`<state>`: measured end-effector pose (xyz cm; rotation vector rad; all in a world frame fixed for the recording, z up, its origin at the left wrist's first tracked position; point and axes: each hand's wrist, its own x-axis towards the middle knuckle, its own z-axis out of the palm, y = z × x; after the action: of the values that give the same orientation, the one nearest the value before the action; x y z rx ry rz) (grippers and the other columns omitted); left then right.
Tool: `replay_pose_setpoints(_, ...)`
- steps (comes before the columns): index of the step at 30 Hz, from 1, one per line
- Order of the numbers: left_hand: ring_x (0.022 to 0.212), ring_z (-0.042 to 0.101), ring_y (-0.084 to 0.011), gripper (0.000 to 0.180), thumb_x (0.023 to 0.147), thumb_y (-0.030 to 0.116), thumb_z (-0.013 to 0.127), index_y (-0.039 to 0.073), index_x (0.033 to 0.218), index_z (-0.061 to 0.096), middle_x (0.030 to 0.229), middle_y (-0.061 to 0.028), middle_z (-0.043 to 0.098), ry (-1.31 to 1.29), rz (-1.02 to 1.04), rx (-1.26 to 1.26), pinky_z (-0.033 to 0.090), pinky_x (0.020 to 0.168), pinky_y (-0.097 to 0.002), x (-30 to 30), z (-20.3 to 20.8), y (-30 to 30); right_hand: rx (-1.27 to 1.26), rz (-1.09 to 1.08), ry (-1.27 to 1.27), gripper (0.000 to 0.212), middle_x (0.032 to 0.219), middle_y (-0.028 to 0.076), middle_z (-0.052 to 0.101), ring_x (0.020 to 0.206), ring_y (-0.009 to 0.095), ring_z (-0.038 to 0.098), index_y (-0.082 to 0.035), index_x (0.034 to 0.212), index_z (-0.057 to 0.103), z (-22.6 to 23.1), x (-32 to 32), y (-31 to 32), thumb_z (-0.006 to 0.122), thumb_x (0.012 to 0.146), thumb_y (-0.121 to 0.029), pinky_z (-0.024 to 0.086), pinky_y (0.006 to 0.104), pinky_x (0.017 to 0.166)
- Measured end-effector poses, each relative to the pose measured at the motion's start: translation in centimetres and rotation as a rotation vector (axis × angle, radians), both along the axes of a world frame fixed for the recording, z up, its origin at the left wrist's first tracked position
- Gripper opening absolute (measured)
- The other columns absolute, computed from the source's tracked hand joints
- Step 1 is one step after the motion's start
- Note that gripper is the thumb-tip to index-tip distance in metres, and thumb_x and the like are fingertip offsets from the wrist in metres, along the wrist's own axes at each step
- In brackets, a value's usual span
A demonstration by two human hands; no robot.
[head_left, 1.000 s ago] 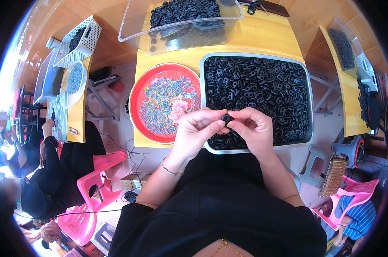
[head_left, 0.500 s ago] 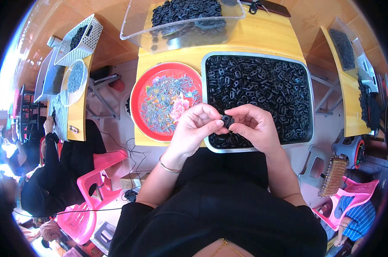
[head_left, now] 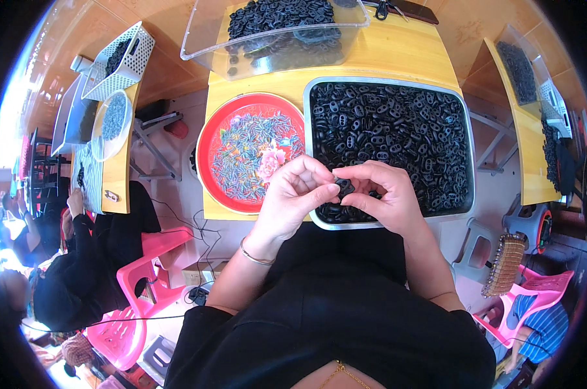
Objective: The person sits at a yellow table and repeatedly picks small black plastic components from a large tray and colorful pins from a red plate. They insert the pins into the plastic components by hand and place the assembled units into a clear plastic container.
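Observation:
Above the near edge of a metal tray [head_left: 471,162], my left hand [head_left: 300,191] pinches a small black plastic cord lock [head_left: 345,188] between thumb and fingers. The thumb and index finger of my right hand [head_left: 387,191] close on the same piece from the other side. Its far details are partly hidden by the fingertips. Beneath my hands, the tray is heaped with black two-hole plastic pieces [head_left: 397,129]. Left of it stands a round red tray [head_left: 206,152], with many small thin metal springs [head_left: 241,168] scattered over its flowered bottom.
A clear plastic bin [head_left: 202,48] of black pieces stands at the back of the yellow table [head_left: 403,55]. Scissors [head_left: 382,10] lie at its far edge. On the left, another person [head_left: 79,259] works at a side table near a pink chair [head_left: 138,285]; more people sit behind.
My right fingers have spread slightly around the black piece, which has turned a little in the grip. Both hands stay in nearly the same place above the tray.

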<state>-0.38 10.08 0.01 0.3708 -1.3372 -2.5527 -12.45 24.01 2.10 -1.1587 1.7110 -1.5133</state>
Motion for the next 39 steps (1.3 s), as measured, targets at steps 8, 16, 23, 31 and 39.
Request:
replay_pose_setpoints(8, 0.072, 0.061, -0.011, 0.02, 0.078, -0.006, 0.062, 0.005, 0.086, 0.047, 0.079, -0.0043, 0.059, -0.019, -0.137, 0.079, 0.05, 0.063, -0.0207, 0.1, -0.3, -0.7, 0.006, 0.036, 0.048, 0.028, 0.069, 0.002, 0.058, 0.059, 0.008, 0.056, -0.006, 0.096, 0.065, -0.3, 0.2, 0.1, 0.074, 0.069, -0.009, 0.045, 0.0217, 0.054)
replay_pose_setpoints(16, 0.07, 0.062, -0.0129, 0.021, 0.078, -0.007, 0.062, 0.006, 0.083, 0.045, 0.075, -0.0057, 0.06, -0.01, -0.185, 0.184, 0.051, 0.063, -0.0224, 0.0, -0.9, -1.1, 0.0, -0.026, 0.09, 0.024, 0.069, 0.003, 0.059, 0.059, 0.009, 0.057, -0.006, 0.092, 0.065, -1.0, 0.8, 0.0, 0.074, 0.069, -0.01, 0.045, 0.0219, 0.054)
replay_pose_setpoints(23, 0.071, 0.062, -0.0132, 0.023, 0.078, -0.008, 0.06, 0.007, 0.086, 0.044, 0.075, -0.0061, 0.061, -0.046, -0.148, 0.156, 0.052, 0.065, -0.0232, -0.2, -0.5, -1.8, -0.044, -0.045, -0.086, 0.027, 0.069, 0.002, 0.058, 0.057, 0.008, 0.052, -0.006, 0.095, 0.066, -2.1, 1.2, -0.8, 0.074, 0.07, -0.011, 0.041, 0.0216, 0.054)
replay_pose_setpoints(31, 0.073, 0.062, -0.013, 0.025, 0.079, -0.007, 0.061, 0.007, 0.09, 0.044, 0.077, -0.0049, 0.06, -0.042, -0.159, 0.154, 0.052, 0.065, -0.0239, -0.3, -0.6, -2.7, -0.078, 0.031, -0.119, 0.035, 0.068, 0.001, 0.057, 0.058, 0.007, 0.052, -0.007, 0.1, 0.065, -2.7, 0.3, -1.7, 0.075, 0.067, -0.009, 0.041, 0.0215, 0.054)
replay_pose_setpoints(39, 0.072, 0.062, -0.0135, 0.024, 0.079, -0.004, 0.062, 0.007, 0.09, 0.045, 0.078, -0.0057, 0.061, -0.057, -0.193, 0.117, 0.052, 0.065, -0.023, -0.6, -0.6, -3.8, -0.037, 0.062, -0.011, 0.033, 0.07, 0.001, 0.058, 0.059, 0.008, 0.054, -0.009, 0.099, 0.067, -1.9, -1.1, -2.2, 0.075, 0.066, -0.007, 0.042, 0.0212, 0.054)
